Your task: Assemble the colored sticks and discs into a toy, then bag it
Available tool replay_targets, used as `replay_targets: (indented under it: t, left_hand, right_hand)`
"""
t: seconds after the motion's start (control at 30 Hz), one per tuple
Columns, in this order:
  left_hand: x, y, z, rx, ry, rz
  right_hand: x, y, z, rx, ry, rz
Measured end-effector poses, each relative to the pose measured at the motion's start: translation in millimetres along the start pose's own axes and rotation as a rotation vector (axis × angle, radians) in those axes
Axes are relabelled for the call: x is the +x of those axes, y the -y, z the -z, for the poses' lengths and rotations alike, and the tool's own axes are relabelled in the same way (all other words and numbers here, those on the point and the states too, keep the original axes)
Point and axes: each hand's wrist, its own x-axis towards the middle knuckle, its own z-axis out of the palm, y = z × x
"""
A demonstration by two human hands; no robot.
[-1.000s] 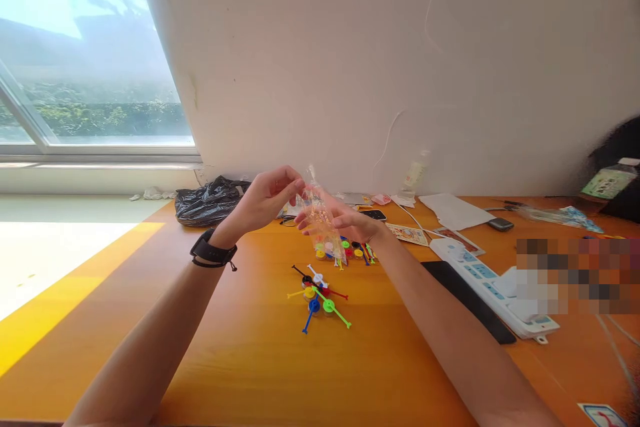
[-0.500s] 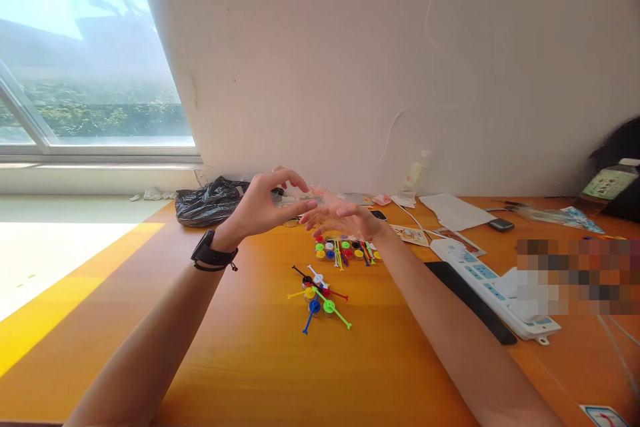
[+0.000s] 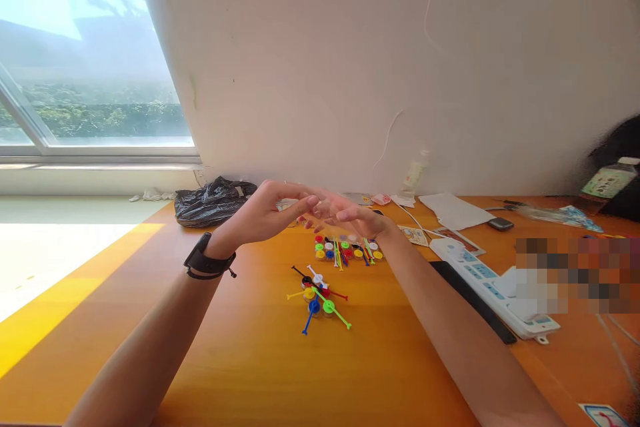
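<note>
Above the far part of the table, both my hands meet around a crumpled-looking clear plastic piece (image 3: 325,211); its exact kind cannot be made out. My left hand (image 3: 270,213), with a black watch (image 3: 207,258) on its wrist, closes over it from the left, thumb below and fingers above. My right hand (image 3: 357,215) holds it from the other side, fingers curled and partly hidden. Below, on the table, sits a cluster of small discs with arrow-shaped plastic pointers, among them a blue pointer (image 3: 311,317) and a green pointer (image 3: 340,317). Behind it, more coloured discs and pointers (image 3: 345,252) form rows.
A black plastic bag (image 3: 210,203) lies at the back left. To the right are a white power strip (image 3: 483,283), a black flat item (image 3: 473,303), white paper (image 3: 455,211) and a small dark box (image 3: 501,224). A bottle (image 3: 415,175) stands by the wall.
My left hand has moved inward, its fingers lowering and closing toward my right hand over the clear plastic. The discs and pointers on the table have stayed put.
</note>
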Motion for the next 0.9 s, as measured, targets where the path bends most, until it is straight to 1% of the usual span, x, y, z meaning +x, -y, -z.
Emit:
replay_targets:
  t: [0.07, 0.2, 0.33, 0.4, 0.47, 0.53, 0.6, 0.67, 0.7, 0.77, 0.83, 0.9]
  left_hand:
    - [0, 3, -1, -0.009, 0.016, 0.011]
    - [1, 6, -3, -0.015, -0.009, 0.041]
    - [0, 5, -4, -0.024, -0.01, 0.053]
    - [0, 4, -4, -0.004, -0.043, 0.053]
    - [0, 4, -3, 0.032, -0.114, 0.043]
    - [0, 3, -2, 0.07, -0.226, 0.01]
    - [1, 4, -2, 0.101, -0.363, -0.03]
    - [2, 8, -1, 0.082, -0.45, -0.023]
    - [2, 11, -2, 0.048, -0.455, 0.003]
    - [2, 19, -4, -0.057, -0.388, 0.086]
    - [2, 29, -9, -0.16, -0.287, 0.157]
    - [3, 37, -17, -0.259, -0.207, 0.202]
  right_hand:
    - [-1, 2, 0, -0.023, 0.005, 0.007]
    - [-3, 2, 0, 0.0, 0.051, -0.023]
    - [-3, 0, -1, -0.011, 0.061, -0.044]
    - [-3, 0, -1, -0.01, 0.059, -0.035]
    - [-2, 2, -2, -0.012, 0.041, -0.002]
    - [-2, 4, -2, -0.031, -0.007, 0.048]
    - [-1, 6, -1, -0.061, -0.093, 0.094]
    - [1, 8, -1, -0.087, -0.201, 0.137]
    - [2, 8, -2, -0.098, -0.251, 0.162]
    - [5, 9, -4, -0.122, -0.323, 0.211]
    - [7, 8, -7, -0.151, -0.353, 0.233]
    - [8, 7, -10, -0.174, -0.347, 0.226]
